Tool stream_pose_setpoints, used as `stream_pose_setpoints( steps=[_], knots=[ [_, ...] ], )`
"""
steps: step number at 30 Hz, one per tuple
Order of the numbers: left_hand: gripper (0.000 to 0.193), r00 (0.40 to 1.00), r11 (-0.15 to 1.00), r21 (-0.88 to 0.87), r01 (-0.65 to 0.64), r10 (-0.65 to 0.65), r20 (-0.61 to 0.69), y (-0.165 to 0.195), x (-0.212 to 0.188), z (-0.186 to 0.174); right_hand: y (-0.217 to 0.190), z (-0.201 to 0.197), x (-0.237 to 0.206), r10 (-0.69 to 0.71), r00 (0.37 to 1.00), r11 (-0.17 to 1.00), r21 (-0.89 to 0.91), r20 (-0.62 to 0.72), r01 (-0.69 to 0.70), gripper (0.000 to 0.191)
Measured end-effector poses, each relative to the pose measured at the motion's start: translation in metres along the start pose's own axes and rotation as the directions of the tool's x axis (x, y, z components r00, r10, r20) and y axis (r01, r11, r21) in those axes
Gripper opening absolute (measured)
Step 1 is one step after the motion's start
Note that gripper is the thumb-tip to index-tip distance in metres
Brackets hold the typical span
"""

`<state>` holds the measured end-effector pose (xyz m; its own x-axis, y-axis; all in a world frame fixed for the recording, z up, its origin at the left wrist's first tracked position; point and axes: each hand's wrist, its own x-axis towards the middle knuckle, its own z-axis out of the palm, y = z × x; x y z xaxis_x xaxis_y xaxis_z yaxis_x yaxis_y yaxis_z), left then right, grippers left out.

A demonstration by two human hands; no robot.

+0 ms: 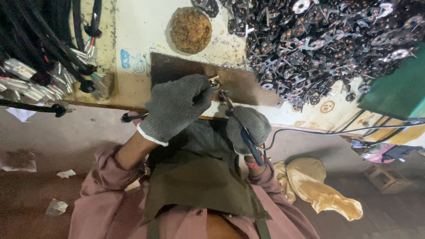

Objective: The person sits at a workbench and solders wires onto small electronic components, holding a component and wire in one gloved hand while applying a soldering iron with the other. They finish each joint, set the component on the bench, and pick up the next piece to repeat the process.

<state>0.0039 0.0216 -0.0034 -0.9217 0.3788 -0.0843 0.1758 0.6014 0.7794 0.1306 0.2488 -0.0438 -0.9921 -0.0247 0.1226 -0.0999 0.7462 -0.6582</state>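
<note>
My left hand, in a grey knit glove, is closed on a small metal part and presses it down on a brown metal plate at the bench edge. A black wire sticks out from under that hand to the left. My right hand, gloved in grey as well, grips a blue-handled soldering iron. The iron's tip points up at the small part, very close to it. The iron's black cord runs off to the right.
A large heap of dark metal pieces with copper spots covers the bench at top right. A round brown puck lies behind the plate. Black cable bundles with silver terminals lie at left. A green board and yellow cloth are at right.
</note>
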Motion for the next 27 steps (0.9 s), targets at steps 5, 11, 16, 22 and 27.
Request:
stream_pose_setpoints(
  steps=[5,11,16,22,27],
  knots=[
    [0.013,0.999,0.999,0.008,-0.054,0.054,0.002,-0.001,-0.001,0.001,-0.013,-0.002,0.017,0.023,1.0,0.999,0.028,-0.013,-0.022,0.021],
    [0.012,0.998,0.997,0.047,-0.055,0.055,0.001,0.003,0.0,0.004,-0.017,-0.009,0.024,0.006,1.0,0.994,0.112,-0.011,-0.004,0.024],
    [0.011,1.0,0.997,0.081,-0.018,0.018,-0.001,0.006,-0.002,0.005,-0.022,-0.008,0.026,0.004,1.0,0.985,0.173,0.012,-0.006,0.025],
    [0.011,0.992,0.97,0.217,-0.112,0.122,-0.032,0.01,-0.001,0.008,-0.026,-0.01,0.032,0.009,1.0,0.976,0.217,0.028,-0.015,0.027],
    [0.012,0.984,0.957,0.252,-0.145,0.165,-0.061,0.011,-0.003,0.009,-0.022,-0.012,0.026,0.041,0.998,0.968,0.247,0.038,-0.049,0.028]
  ],
)
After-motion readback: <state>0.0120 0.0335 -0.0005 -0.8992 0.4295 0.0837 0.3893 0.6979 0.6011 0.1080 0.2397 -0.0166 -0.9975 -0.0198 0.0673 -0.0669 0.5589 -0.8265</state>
